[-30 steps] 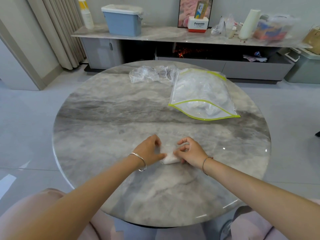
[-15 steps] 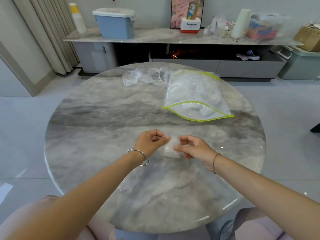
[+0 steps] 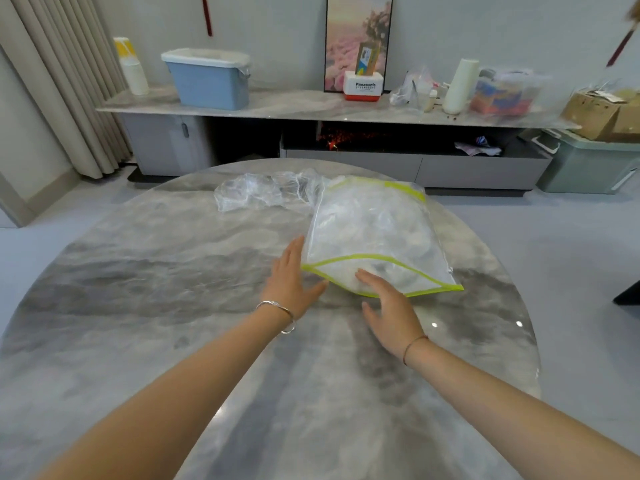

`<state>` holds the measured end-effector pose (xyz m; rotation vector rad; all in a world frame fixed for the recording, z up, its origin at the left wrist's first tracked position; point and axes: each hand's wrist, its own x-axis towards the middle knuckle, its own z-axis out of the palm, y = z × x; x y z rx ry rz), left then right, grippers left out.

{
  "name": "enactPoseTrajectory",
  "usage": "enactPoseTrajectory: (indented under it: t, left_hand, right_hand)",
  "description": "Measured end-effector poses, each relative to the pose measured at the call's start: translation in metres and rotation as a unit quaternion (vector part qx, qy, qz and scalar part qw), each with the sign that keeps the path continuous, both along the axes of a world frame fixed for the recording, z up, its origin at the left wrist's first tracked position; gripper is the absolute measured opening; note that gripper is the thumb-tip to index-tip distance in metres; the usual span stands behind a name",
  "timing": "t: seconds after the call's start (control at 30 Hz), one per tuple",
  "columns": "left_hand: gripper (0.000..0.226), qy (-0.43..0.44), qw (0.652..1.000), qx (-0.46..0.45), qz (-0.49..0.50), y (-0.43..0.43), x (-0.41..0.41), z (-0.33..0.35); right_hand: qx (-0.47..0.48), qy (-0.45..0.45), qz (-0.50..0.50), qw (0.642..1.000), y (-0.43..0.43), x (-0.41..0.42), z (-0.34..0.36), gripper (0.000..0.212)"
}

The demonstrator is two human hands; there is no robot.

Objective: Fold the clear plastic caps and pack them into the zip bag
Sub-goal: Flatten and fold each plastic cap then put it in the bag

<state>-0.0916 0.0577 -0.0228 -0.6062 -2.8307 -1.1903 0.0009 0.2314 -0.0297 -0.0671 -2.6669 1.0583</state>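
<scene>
zip bag (image 3: pixel 374 233): mouth is facing the person
right grip (image 3: pixel 389 306): released, fingertips reaching over the bag's mouth
left grip (image 3: pixel 289 277): released, lying beside the bag's left edge
loose caps (image 3: pixel 256 192): lying beyond the bag's far-left corner, left grip nearer

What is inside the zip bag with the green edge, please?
Crumpled clear plastic caps lie inside the zip bag, seen through its clear wall. Their number cannot be told, and the right hand covers part of the open mouth.

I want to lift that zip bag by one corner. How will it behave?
The zip bag would probably sag and flop: its film is thin and wrinkled. It looks light, holding only bunched clear plastic. With its near mouth gaping, contents may spill; it could slide on the glossy table.
</scene>
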Motion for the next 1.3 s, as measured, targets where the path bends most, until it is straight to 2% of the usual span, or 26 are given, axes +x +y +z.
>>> enactPoseTrajectory:
  t: [0.1,0.2,0.37,0.47,0.5,0.6,0.7,0.83,0.93,1.0,1.1,1.2,1.3]
  left_hand:
    - [0.07,0.039,0.996,-0.081,-0.02,0.009,-0.023,-0.012]
    - [0.045,0.072,0.994,-0.079,-0.009,0.012,-0.034,-0.014]
    - [0.038,0.125,0.992,-0.02,-0.01,0.012,-0.037,-0.014]
    - [0.037,0.138,0.99,-0.005,-0.02,0.012,-0.033,-0.011]
    - [0.037,0.14,0.99,0.0,-0.019,0.013,-0.032,-0.01]
    - [0.037,0.135,0.991,0.009,-0.007,0.015,-0.028,-0.008]
    - [0.039,0.108,0.994,-0.012,-0.001,0.02,-0.025,-0.009]
    - [0.041,0.059,0.997,-0.04,-0.001,0.023,-0.026,-0.01]
    - [0.048,0.012,0.998,-0.044,-0.034,0.019,-0.023,-0.004]
    - [0.059,-0.023,0.998,-0.039,-0.052,0.011,-0.019,0.002]
    - [0.062,-0.042,0.997,-0.054,-0.024,-0.014,-0.022,0.011]
    - [0.058,-0.053,0.996,-0.068,0.035,-0.048,-0.035,0.022]
    - [0.06,-0.063,0.99,-0.097,0.077,-0.076,-0.056,0.026]
  right_hand:
    - [0.077,-0.03,0.082,0.993,-0.007,-0.035,-0.014,0.066]
    - [0.177,-0.017,0.111,0.978,-0.008,-0.066,-0.015,0.057]
    - [0.366,0.034,0.057,0.928,0.01,-0.114,-0.015,0.05]
    - [0.422,-0.04,0.021,0.906,0.019,-0.129,-0.008,0.064]
    - [0.431,-0.077,0.006,0.899,0.023,-0.134,-0.009,0.062]
    - [0.395,-0.167,-0.026,0.903,0.031,-0.143,-0.014,0.055]
    - [0.377,-0.196,-0.026,0.905,0.033,-0.139,-0.012,0.054]
    - [0.352,-0.149,-0.003,0.924,0.023,-0.112,-0.003,0.055]
    - [0.311,-0.112,0.021,0.943,0.013,-0.079,0.006,0.064]
    - [0.282,-0.105,0.078,0.95,0.011,-0.05,0.011,0.06]
    - [0.249,-0.094,0.212,0.94,0.003,-0.013,0.017,0.078]
    - [0.213,-0.069,0.264,0.938,-0.018,-0.009,0.037,0.061]
    - [0.149,-0.001,0.237,0.96,-0.045,-0.038,0.061,0.04]
